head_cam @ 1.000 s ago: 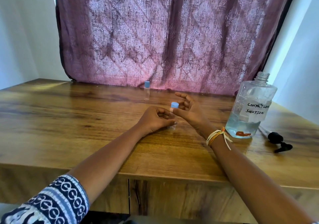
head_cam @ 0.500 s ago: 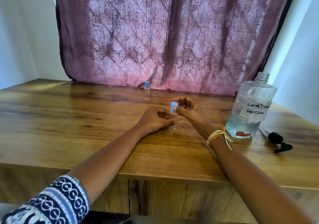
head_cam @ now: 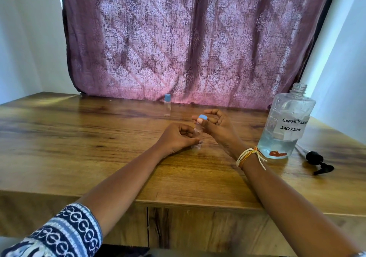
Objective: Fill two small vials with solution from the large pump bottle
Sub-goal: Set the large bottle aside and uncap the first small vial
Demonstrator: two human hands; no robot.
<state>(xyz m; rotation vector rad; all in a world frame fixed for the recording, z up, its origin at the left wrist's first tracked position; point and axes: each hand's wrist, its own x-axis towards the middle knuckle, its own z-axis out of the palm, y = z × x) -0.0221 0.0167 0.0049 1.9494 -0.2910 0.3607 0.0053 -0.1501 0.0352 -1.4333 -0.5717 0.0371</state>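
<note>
Near vial (head_cam: 197,136) stands upright on the worktop (head_cam: 79,138), roughly mid-depth and a little right of centre, between the two hands. Its body is gripped low down by the left hand (head_cam: 176,138), fingers curled round the clear wall. Its blue cap (head_cam: 202,117) is pinched between thumb and fingertips of the right hand (head_cam: 217,127); remaining fingers of that hand are loosely curled above. Whether the cap is seated or already loosened cannot be told.

Second vial (head_cam: 167,105), capped, stands alone near the back edge, just in front of the curtain (head_cam: 198,39), well apart from both hands and beyond the left hand.

Large bottle (head_cam: 286,122) stands toward the right edge, neck open, no pump fitted, liquid visible in the lower part. Black pump head (head_cam: 318,162) is laid on its side on the worktop, just right of the bottle.

Key relation: the held vial's long axis is vertical, with the cap directly above the left hand's grip, so any twisting is to be done about that upright axis. The bottle lies to the right of the vial; the right hand is the nearer one to it.

Judgement: uncapping is the step in hand; neither vial appears filled, so the task is judged early. The vial looks light and easily tipped if the lower grip is slackened.
</note>
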